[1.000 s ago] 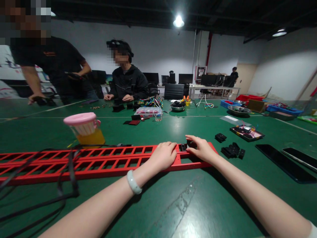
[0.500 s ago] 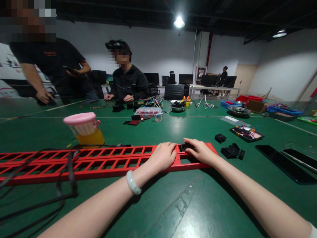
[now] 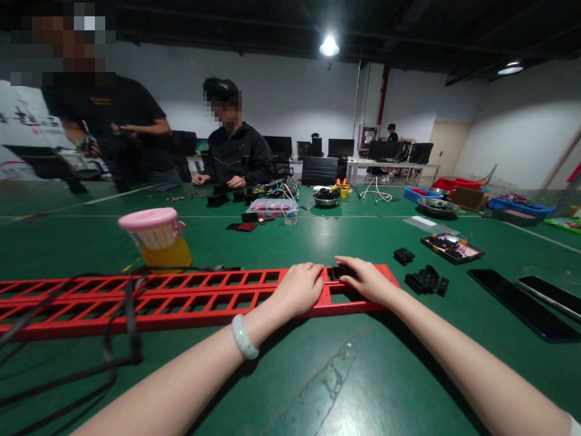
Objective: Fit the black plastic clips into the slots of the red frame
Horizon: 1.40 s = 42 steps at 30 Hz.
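A long red slotted frame (image 3: 181,321) lies across the green table in front of me, with two rows of rectangular openings. My left hand (image 3: 300,288) is closed over the frame near its right end, palm down, with the fingertips curled onto the top. At the frame's right end my right hand (image 3: 363,280) has its thumb and fingers around a small black part (image 3: 336,274), which sits in a back-row opening. Those fingers partly hide the part. Just in front of it shows a larger front-row opening.
Loose black parts (image 3: 426,280), a tray with wires (image 3: 452,247) and two phones (image 3: 521,303) lie to the right. A pink-lidded cup (image 3: 154,239) stands behind the frame, black straps (image 3: 129,309) cross its left side. Two people are across the table.
Both my hands stay at nearly the same spots, the right fingers reaching slightly further over the black part. Across the table, the standing person has raised a hand off the tabletop.
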### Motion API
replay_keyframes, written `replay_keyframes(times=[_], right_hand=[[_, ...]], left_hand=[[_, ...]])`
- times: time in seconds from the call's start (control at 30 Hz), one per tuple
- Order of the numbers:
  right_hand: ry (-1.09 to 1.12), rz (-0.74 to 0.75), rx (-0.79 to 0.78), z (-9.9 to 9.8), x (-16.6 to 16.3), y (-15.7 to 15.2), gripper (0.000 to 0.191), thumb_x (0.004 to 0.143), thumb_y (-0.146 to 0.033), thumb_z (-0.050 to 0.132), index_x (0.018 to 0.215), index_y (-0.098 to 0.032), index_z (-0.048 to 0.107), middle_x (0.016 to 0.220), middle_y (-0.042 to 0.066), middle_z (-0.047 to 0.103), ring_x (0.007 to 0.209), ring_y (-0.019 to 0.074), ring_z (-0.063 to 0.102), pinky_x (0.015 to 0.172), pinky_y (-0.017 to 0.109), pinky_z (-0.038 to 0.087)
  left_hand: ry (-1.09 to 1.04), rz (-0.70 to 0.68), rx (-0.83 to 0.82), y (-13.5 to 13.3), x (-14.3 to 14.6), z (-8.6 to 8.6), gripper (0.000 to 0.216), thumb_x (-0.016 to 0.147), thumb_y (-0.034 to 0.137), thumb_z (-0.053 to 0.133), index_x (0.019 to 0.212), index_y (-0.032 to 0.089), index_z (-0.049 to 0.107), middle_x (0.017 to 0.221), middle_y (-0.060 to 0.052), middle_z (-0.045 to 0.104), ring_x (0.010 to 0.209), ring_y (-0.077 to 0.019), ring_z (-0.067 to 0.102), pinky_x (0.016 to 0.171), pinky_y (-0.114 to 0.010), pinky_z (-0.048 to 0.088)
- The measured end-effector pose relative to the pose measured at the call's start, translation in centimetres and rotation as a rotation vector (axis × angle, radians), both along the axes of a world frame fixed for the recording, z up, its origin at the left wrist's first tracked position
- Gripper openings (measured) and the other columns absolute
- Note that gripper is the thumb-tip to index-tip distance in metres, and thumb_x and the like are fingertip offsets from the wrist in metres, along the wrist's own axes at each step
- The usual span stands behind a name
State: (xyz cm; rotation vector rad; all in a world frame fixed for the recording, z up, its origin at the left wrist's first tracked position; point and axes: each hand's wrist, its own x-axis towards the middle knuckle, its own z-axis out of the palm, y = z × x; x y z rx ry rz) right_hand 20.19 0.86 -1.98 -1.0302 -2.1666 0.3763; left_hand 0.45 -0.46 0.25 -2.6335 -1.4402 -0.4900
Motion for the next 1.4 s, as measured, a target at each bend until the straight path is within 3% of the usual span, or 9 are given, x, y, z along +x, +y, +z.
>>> replay_keyframes(times=[1.4], right_hand=[[-0.083,-0.058,-0.047,0.78,-0.05,-0.48,0.038,0.078,-0.025,0.053,0.116,-0.017,0.052,0.112,0.009,0.059,0.102,0.0190,0.053,0.090,0.033,0.040]], left_hand=[[0.018,-0.015,0.024,0.33,-0.17,-0.40,0.032,0.086,0.024,0.034,0.109,0.015,0.053,0.106,-0.009,0.058,0.101,-0.0204,0.052,0.089,-0.032,0.037]])
